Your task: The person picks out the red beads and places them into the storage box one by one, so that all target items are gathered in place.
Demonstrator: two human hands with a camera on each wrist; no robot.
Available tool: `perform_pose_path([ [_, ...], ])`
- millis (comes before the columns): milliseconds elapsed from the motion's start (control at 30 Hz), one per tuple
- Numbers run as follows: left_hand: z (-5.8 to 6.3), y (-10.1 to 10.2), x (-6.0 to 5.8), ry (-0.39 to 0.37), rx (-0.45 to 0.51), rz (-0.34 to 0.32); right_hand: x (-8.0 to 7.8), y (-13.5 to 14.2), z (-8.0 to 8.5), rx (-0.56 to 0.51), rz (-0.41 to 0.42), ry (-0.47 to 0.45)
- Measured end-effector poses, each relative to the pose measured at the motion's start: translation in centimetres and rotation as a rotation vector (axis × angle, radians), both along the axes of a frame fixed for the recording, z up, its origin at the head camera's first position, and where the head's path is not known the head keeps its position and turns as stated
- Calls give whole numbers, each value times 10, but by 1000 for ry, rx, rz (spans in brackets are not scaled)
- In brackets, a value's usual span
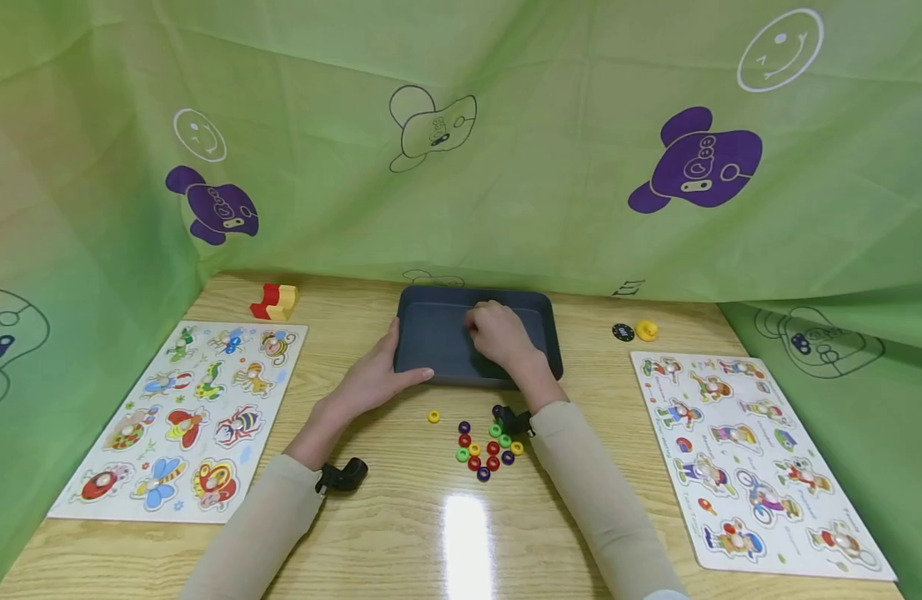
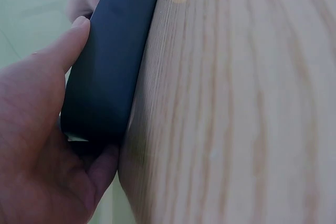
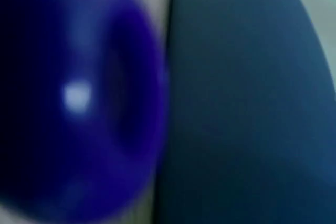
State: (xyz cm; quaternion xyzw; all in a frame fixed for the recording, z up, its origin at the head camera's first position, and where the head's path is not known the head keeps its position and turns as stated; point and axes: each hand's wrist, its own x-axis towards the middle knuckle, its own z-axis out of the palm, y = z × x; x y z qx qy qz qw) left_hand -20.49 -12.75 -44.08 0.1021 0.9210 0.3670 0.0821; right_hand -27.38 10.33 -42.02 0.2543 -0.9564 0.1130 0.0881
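A dark rectangular tray [image 1: 438,337] lies at the far middle of the table. My left hand [image 1: 371,375] grips its near left corner, the thumb along the front wall and the fingers at the left side. Over the tray's right half is my right hand [image 1: 501,336], back up and fingers bent. Whether those fingers hold anything, I cannot tell. Several small coloured rings lie on the table in front, among them a yellow ring [image 1: 430,417] apart from the cluster. Close before the right wrist camera, a purple ring [image 3: 79,145] looms large beside the tray's wall.
At the left lies an insect peg puzzle board [image 1: 236,337], with red and yellow blocks [image 1: 281,302] behind it. On the right are a puzzle board of figures [image 1: 648,375], a black round chip [image 1: 623,332] and a yellow toy duck [image 1: 646,331]. Green cloth [image 1: 543,233] hangs around the table.
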Motion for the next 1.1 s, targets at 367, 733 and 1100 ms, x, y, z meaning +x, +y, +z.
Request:
perform_pose_path([
  [367, -2, 1, -1, -13, 2, 2, 13, 8, 18, -33, 34, -33],
  [733, 2, 0, -1, -18, 2, 5, 65, 9, 46, -101, 182, -296],
  [1100, -1, 0, -1, -15, 3, 6, 115, 7, 45, 36, 321, -385],
])
